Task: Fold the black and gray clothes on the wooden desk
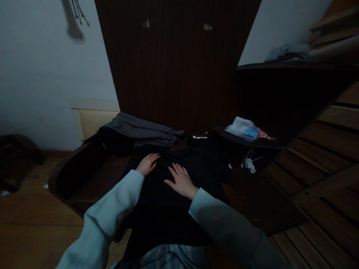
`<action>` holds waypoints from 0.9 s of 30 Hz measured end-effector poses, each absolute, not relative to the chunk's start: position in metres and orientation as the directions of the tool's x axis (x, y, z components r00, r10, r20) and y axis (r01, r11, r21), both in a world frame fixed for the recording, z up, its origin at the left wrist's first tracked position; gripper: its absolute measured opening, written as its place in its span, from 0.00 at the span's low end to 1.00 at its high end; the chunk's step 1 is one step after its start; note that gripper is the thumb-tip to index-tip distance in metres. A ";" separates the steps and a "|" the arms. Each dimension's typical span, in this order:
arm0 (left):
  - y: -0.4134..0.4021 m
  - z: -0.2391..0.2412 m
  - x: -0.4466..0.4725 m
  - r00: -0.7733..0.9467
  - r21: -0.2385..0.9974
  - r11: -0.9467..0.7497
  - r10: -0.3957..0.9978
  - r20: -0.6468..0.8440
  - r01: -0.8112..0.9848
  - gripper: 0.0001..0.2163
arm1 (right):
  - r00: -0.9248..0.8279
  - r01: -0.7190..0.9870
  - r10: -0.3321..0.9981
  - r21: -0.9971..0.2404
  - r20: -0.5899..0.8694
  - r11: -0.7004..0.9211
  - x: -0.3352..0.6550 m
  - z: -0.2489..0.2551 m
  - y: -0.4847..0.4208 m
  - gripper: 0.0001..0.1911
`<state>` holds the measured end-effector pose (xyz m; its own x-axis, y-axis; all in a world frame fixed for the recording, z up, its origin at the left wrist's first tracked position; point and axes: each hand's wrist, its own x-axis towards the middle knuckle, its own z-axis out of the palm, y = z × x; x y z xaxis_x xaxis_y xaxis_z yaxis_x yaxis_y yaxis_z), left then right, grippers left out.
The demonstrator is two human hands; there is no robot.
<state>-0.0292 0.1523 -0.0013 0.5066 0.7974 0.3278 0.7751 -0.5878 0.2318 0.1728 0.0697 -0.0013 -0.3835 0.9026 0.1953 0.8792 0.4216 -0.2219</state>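
A black garment [168, 201] lies spread on a dark wooden table [92, 179] in front of me. My left hand [148, 164] rests on its upper left part, fingers bent slightly and lying on the cloth. Flat on the garment's middle, my right hand [181, 181] has its fingers stretched out and apart. Neither hand holds anything. Both arms wear pale blue sleeves.
A grey folded garment [140, 130] lies at the table's far edge. A plastic-wrapped packet [242, 129] sits on a dark side shelf at the right. A tall dark wooden door [174, 63] stands behind. Wooden slats [322, 160] run along the right.
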 end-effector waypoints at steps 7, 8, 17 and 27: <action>0.145 0.006 -0.024 0.442 0.181 -0.466 0.883 0.157 0.866 0.23 | -0.376 0.887 0.910 -0.218 0.174 0.408 0.172 -0.001 0.070 0.33; 0.145 0.007 -0.024 0.437 0.179 -0.460 0.886 0.154 0.870 0.22 | -0.376 0.887 0.910 -0.218 0.174 0.407 0.172 -0.001 0.070 0.33; 0.149 0.002 -0.026 0.459 0.197 -0.490 0.869 0.184 0.849 0.20 | -0.370 0.824 0.901 -0.368 0.225 0.430 0.178 0.006 0.067 0.29; 0.152 -0.003 -0.028 0.448 0.216 -0.488 0.869 0.209 0.846 0.20 | 0.343 0.687 0.835 -0.721 0.431 0.089 0.346 0.024 0.078 0.15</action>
<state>-0.0279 0.1520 -0.0033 0.4482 0.8693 0.2085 0.8459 -0.4878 0.2157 0.3465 0.0779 0.0238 0.3434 0.8345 0.4308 0.6875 0.0892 -0.7207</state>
